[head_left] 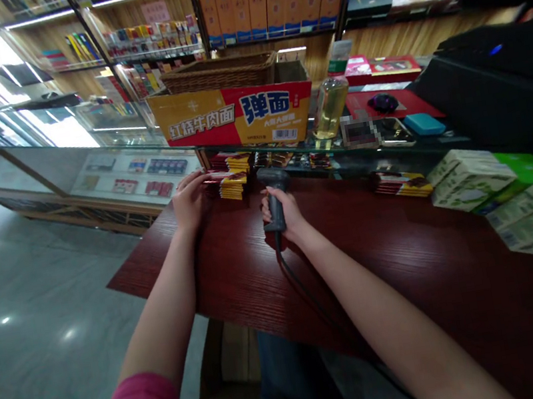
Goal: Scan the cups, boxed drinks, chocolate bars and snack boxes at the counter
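Note:
My left hand (189, 201) is at the left end of a stack of red-and-yellow snack packets (232, 188), its fingertips closed on the edge of an upper packet; the thumb is mostly hidden. In my right hand (289, 213) is a dark handheld barcode scanner (275, 208), gripped by its handle just right of the stack. The scanner's head points away from me toward the glass case. Its black cable (306, 294) runs down over the dark red wooden counter (238, 278).
Behind the stack stands a noodle carton (238, 119) with a wicker basket (221, 72) in it. A bottle of yellowish liquid (330, 98) is beside it. More packets (401, 183) and green-white cartons (470, 179) lie right. An open cardboard box (213, 376) sits on the floor.

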The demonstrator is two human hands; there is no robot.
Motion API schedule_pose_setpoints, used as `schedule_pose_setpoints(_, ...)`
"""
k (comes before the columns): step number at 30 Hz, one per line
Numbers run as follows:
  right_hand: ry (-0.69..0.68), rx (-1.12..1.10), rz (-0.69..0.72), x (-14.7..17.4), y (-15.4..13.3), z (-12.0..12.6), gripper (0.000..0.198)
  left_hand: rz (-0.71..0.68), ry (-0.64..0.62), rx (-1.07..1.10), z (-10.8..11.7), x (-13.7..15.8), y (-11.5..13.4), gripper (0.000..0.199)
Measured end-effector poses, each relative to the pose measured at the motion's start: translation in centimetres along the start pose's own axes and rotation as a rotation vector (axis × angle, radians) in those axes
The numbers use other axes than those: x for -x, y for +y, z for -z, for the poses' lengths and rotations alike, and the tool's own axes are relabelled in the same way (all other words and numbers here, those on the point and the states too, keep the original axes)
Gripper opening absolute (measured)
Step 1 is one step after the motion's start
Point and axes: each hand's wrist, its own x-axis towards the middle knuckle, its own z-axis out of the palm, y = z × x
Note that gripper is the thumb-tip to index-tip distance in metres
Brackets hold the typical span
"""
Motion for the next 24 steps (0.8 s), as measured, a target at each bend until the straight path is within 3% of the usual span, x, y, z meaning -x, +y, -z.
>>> schedule_pose_setpoints(4,0.021,-0.054,0.013,-0.7,-0.3,0.5,0.025,0.023,-0.110,-0.075,-0.5,0.1,-0.9,0.049)
schedule_pose_setpoints(9,0.012,-0.110,-0.002,-0.4,-0.5,0.9,0.020,-0.088,-0.130,-0.241,-0.3,0.2,1.0,0.081)
schedule_pose_setpoints(15,-0.016,-0.091,-0.020,0.0,-0.6,1.1,0.024,-0.198,-0.292,-0.340,-0.2,0.7,2.9,0.071)
schedule_pose_setpoints(24,-0.026,-0.036,-0.007,1.7,-0.9,1.4,0.030,-0.215,-0.292,-0.373,-0.8,1.1,2.3,0.076)
